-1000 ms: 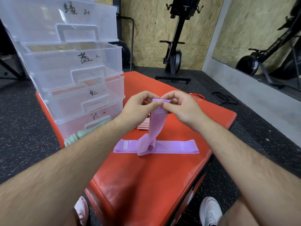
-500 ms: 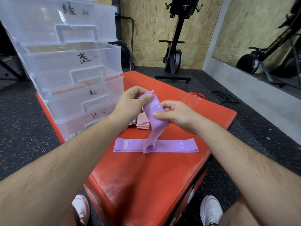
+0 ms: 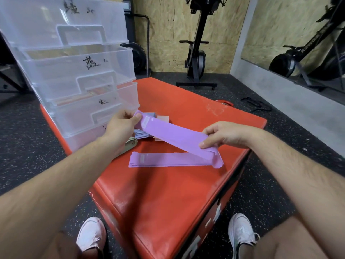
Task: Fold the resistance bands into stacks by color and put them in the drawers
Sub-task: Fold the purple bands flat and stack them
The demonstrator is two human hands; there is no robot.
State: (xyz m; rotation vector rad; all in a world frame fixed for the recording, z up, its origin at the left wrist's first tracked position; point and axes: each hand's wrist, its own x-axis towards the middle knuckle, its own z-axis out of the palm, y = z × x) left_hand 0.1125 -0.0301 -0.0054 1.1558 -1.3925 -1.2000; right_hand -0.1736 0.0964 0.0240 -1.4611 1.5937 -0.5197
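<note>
Now your left hand (image 3: 121,124) pinches the label end of the held purple band (image 3: 173,137) and your right hand (image 3: 224,135) pinches near its other end. It's pulled flat across mid-frame, tail drooping over the right end of the flat purple band (image 3: 164,160) on the red box (image 3: 168,199). A sec ago it hung vertical from both hands, so prob. you're set to lay it on its twin. Count: 2 purple bands, 1 pink stack (image 3: 162,118), 1 blue-grey stack (image 3: 141,134), 1 green band (image 3: 131,142), 4 drawers (image 3: 74,62) upper left.
</note>
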